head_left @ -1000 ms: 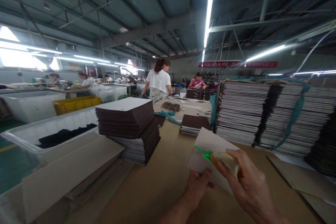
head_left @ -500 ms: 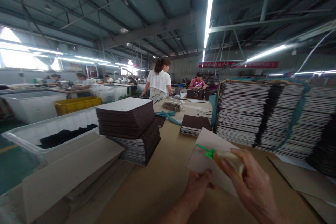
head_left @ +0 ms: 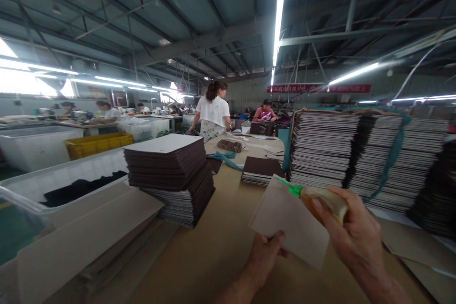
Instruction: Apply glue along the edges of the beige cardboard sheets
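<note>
My left hand (head_left: 265,254) pinches the near edge of a pale, flat rectangular board (head_left: 288,228), holding it tilted above the brown tabletop (head_left: 203,256). In my right hand (head_left: 356,232) is a squeeze bottle (head_left: 326,204) of amber liquid with a green nozzle (head_left: 294,190). The fingers wrap round the bottle's body. Its nozzle tip lies at the board's far upper corner; I cannot tell whether it touches. Just beyond the board sits a low pile of dark brown covered panels (head_left: 262,168).
A tall stack of dark panels (head_left: 171,166) stands left, beside leaning cardboard (head_left: 96,232) and a white bin (head_left: 107,166) with black material. Tall strapped stacks of boards (head_left: 320,152) rise on the right. A person in a white top (head_left: 213,111) stands beyond; another person (head_left: 265,113) is farther back.
My right hand has moved the bottle up and right, bringing the nozzle from over the board's left side to its far corner. My left hand keeps its hold on the board.
</note>
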Tool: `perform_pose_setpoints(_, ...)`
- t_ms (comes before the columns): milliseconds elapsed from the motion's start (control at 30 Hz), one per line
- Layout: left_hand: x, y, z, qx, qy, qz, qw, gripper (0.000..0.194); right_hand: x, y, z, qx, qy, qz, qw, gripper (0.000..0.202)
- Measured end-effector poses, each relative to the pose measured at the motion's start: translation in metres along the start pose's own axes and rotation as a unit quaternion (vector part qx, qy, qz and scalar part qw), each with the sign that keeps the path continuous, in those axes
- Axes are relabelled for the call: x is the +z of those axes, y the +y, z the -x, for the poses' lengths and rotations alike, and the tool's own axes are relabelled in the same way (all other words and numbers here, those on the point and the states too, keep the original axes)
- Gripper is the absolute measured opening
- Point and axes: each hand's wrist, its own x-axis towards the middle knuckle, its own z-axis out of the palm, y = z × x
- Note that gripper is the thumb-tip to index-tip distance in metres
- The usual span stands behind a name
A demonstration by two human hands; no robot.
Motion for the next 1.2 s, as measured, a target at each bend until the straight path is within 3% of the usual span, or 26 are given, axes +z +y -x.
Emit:
perform_pose_setpoints(233, -0.0020, 0.0024, 0.0011, 0.001, -0.028, 0.006, 1.000, 0.042, -0.0001, -0.0005, -0.0037, -0.063, -0.026, -0.002, 0.998, 0.034)
perform_pose_setpoints(400, -0.0016, 0.0036, 0.0019, -0.003, -0.032, -0.009, 0.999, 0.044, -0.0016, -0.0015, -0.0045, -0.074, -0.005, 0.013, 0.997, 0.038)
perform_pose_setpoints(467, -0.0008, 0.0050, 0.0029, -0.004, -0.035, -0.014, 0.999, 0.043, -0.0010, -0.0011, -0.0042, -0.083, -0.023, 0.013, 0.996, 0.038)
perform_pose_setpoints(567, 0.0006, 0.0080, 0.0039, -0.002, -0.035, -0.014, 0.999, 0.044, -0.0001, -0.0009, -0.0036, -0.072, -0.045, 0.004, 0.996, 0.038)
perform_pose_setpoints(700, 0.0014, 0.0096, 0.0030, -0.009, -0.030, -0.018, 0.999, 0.047, 0.0013, 0.0004, -0.0033, -0.086, -0.006, 0.013, 0.996, 0.036)
perform_pose_setpoints(833, 0.0004, 0.0082, 0.0024, -0.009, -0.026, -0.015, 1.000, 0.050, 0.0003, -0.0019, -0.0026, -0.088, -0.047, -0.002, 0.995, 0.035)
perform_pose_setpoints(967, -0.0006, 0.0072, 0.0034, 0.000, -0.037, -0.015, 0.999, 0.042, -0.0018, -0.0046, -0.0025, -0.085, -0.022, 0.009, 0.996, 0.035)
perform_pose_setpoints(1100, -0.0010, 0.0046, 0.0020, -0.005, -0.020, -0.024, 0.999, 0.040, -0.0003, -0.0001, -0.0003, -0.078, -0.059, -0.011, 0.995, 0.033)
perform_pose_setpoints(1200, -0.0012, 0.0030, 0.0008, -0.008, -0.022, -0.017, 1.000, 0.039, 0.0013, 0.0040, 0.0006, -0.089, -0.027, -0.001, 0.996, 0.035)
